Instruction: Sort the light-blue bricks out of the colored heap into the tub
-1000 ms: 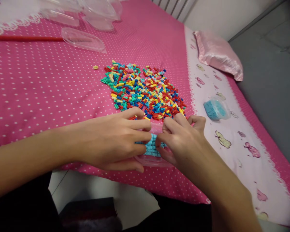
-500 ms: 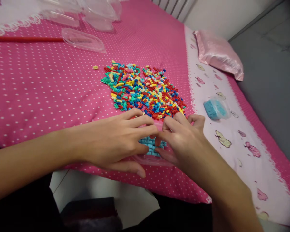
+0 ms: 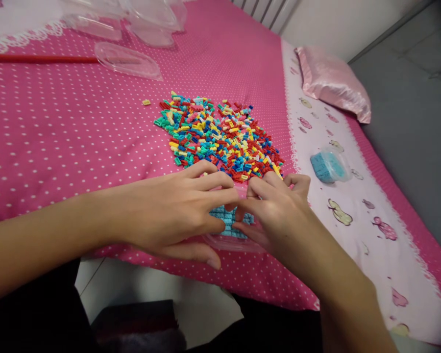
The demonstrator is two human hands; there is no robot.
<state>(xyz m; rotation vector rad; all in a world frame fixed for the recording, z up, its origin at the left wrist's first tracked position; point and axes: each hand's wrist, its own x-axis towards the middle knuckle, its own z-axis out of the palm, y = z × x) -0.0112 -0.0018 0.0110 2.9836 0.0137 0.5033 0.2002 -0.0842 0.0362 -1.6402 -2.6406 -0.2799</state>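
A clear plastic container (image 3: 238, 244) sits near the bed's front edge, holding rows of light-blue building bricks (image 3: 231, 228). From the left, my left hand (image 3: 191, 208) reaches over it with fingers apart and thumb stretched out, its fingertips at the bricks. My right hand (image 3: 275, 208) comes in from the right, its fingers curled and the thumb and index tips close together at the bricks. Whatever lies between those tips is too small to make out. Just beyond both hands spreads a pile of loose multicoloured bricks (image 3: 220, 135).
Another clear container with light-blue bricks (image 3: 325, 166) lies to the right on the bed's printed border. Clear plastic containers (image 3: 147, 22), a clear lid-like piece (image 3: 128, 61) and a red rod (image 3: 40, 58) lie at the far left. A pink pillow (image 3: 334, 83) is at the back right.
Both hands stay over the container with only tiny finger shifts. The right thumb has edged slightly left. The pile looks the same.
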